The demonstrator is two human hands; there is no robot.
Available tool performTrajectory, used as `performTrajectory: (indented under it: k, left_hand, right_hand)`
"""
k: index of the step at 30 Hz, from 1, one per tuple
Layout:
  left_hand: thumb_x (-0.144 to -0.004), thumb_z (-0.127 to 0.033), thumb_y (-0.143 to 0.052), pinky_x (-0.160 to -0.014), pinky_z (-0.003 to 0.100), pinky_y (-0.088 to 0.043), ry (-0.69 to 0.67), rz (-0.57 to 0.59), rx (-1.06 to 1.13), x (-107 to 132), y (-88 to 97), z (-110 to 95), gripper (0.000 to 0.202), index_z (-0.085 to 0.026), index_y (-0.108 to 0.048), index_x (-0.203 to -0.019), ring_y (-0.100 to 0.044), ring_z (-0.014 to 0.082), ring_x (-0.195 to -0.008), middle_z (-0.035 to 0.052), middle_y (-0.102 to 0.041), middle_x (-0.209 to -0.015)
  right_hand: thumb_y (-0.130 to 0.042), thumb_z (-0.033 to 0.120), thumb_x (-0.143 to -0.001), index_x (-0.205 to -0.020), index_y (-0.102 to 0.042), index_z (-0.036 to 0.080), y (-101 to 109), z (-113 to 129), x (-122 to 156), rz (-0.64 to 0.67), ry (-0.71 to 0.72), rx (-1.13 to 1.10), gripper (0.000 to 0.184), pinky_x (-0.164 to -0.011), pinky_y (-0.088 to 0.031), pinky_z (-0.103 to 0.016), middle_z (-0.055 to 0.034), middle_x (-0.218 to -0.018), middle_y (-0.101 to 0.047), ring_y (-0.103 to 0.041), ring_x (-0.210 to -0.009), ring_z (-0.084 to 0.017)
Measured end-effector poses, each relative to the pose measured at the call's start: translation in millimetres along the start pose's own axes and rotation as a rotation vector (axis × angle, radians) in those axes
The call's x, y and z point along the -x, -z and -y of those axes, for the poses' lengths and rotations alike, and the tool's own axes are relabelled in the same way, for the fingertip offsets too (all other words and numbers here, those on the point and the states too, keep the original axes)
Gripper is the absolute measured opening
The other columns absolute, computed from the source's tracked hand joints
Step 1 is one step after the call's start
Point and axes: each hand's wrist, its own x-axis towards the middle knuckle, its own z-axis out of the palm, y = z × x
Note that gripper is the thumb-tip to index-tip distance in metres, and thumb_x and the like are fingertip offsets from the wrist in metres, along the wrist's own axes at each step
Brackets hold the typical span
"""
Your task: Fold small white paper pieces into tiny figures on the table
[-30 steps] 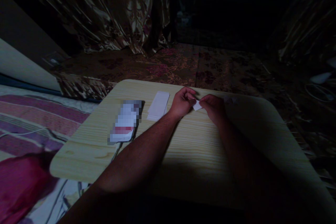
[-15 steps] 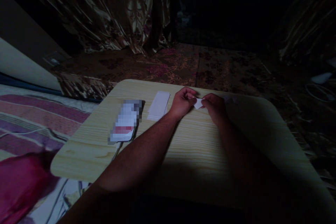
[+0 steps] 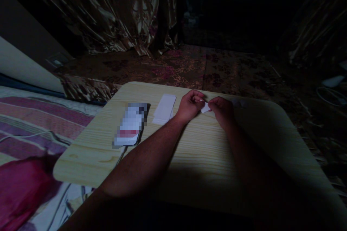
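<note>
A small folded piece of white paper (image 3: pixel 206 108) is pinched between my two hands, just above the far part of the wooden table (image 3: pixel 197 151). My left hand (image 3: pixel 190 105) grips its left edge between thumb and fingers. On the opposite side, my right hand (image 3: pixel 222 110) holds it the same way. To the left of my left hand lies a stack of white paper strips (image 3: pixel 165 107). Beyond my right hand, small pale pieces (image 3: pixel 239 103) rest near the table's far edge, too dim to make out.
A phone (image 3: pixel 130 124) with a blurred screen lies on the table's left side, a cable running from its lower end. Left of the table are a striped bedcover (image 3: pixel 35 119) and a pink cloth (image 3: pixel 24 191). Patterned curtains (image 3: pixel 141 11) hang behind.
The paper has tilted slightly between my fingers. Both hands keep nearly the same place and grip.
</note>
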Motion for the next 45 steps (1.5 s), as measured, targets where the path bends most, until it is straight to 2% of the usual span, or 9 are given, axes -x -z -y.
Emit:
performTrajectory:
  k: [3, 8, 16, 25, 30, 40, 45]
  left_hand:
    - [-0.061, -0.02, -0.08, -0.066, 0.024, -0.048, 0.037, 0.022, 0.017, -1.2, -0.1, 0.9, 0.04, -0.016, -0.063, -0.096, -0.061, 0.0106, -0.067, 0.0007, -0.069, -0.08]
    - [-0.066, -0.029, -0.08, -0.056, 0.022, -0.041, 0.055, 0.024, -0.11, -2.0, 1.4, 5.5, 0.024, -0.015, -0.064, -0.077, -0.054, 0.0091, -0.058, -0.0001, -0.066, -0.07]
    - [-0.069, -0.036, -0.078, -0.054, 0.021, -0.036, 0.043, 0.022, -0.115, -3.1, 3.4, 7.7, 0.027, -0.015, -0.065, -0.077, -0.048, 0.0077, -0.056, -0.0018, -0.061, -0.066]
    - [-0.072, -0.038, -0.076, -0.057, 0.022, -0.039, 0.004, 0.048, -0.152, -3.7, 3.3, 9.7, 0.027, -0.014, -0.064, -0.079, -0.051, 0.0085, -0.059, -0.001, -0.063, -0.068]
    - [-0.071, -0.034, -0.076, -0.061, 0.023, -0.043, 0.007, 0.07, -0.2, -4.6, 4.0, 11.1, 0.025, -0.014, -0.066, -0.082, -0.056, 0.0102, -0.063, 0.0013, -0.068, -0.074]
    - [-0.072, -0.032, -0.073, -0.061, 0.024, -0.04, -0.005, 0.099, -0.232, -1.9, 3.4, 8.1, 0.021, -0.014, -0.065, -0.078, -0.053, 0.0103, -0.062, 0.0009, -0.065, -0.072]
    - [-0.073, -0.034, -0.072, -0.06, 0.024, -0.04, -0.007, 0.108, -0.254, -3.2, 5.2, 11.0, 0.023, -0.013, -0.065, -0.081, -0.053, 0.0107, -0.063, 0.0014, -0.065, -0.073]
  right_hand:
    - [-0.064, 0.036, -0.075, -0.078, -0.067, 0.02, -0.2, 0.1, -0.4, -0.032, -0.011, -0.026, 0.016, -0.058, -0.047, -0.028, 0.0007, -0.061, -0.068, -0.064, -0.06, -0.018]
    - [-0.066, 0.037, -0.074, -0.08, -0.066, 0.02, -2.3, -1.9, -0.8, -0.042, -0.024, -0.107, 0.018, -0.059, -0.049, -0.029, 0.001, -0.063, -0.068, -0.066, -0.061, -0.018]
    - [-0.066, 0.035, -0.071, -0.078, -0.066, 0.02, -2.7, -4.7, 0.0, -0.025, -0.019, -0.058, 0.017, -0.057, -0.047, -0.028, 0.0012, -0.063, -0.066, -0.065, -0.061, -0.018]
    - [-0.065, 0.033, -0.071, -0.077, -0.067, 0.021, -1.0, -3.8, 0.1, -0.028, -0.003, 0.015, 0.014, -0.057, -0.046, -0.028, 0.0002, -0.064, -0.068, -0.062, -0.06, -0.017]
    - [-0.066, 0.033, -0.071, -0.077, -0.068, 0.021, -1.4, -6.0, -0.1, -0.054, -0.01, -0.04, 0.014, -0.056, -0.045, -0.028, 0.0, -0.064, -0.068, -0.062, -0.06, -0.017]
    - [-0.066, 0.033, -0.071, -0.077, -0.068, 0.02, -0.8, -10.2, -2.1, -0.033, 0.011, 0.002, 0.015, -0.059, -0.045, -0.029, 0.0001, -0.066, -0.068, -0.062, -0.063, -0.018]
    - [-0.066, 0.033, -0.071, -0.075, -0.068, 0.019, -0.7, -2.9, -0.5, -0.035, -0.022, 0.0, 0.015, -0.058, -0.043, -0.028, 0.0, -0.064, -0.068, -0.06, -0.06, -0.017]
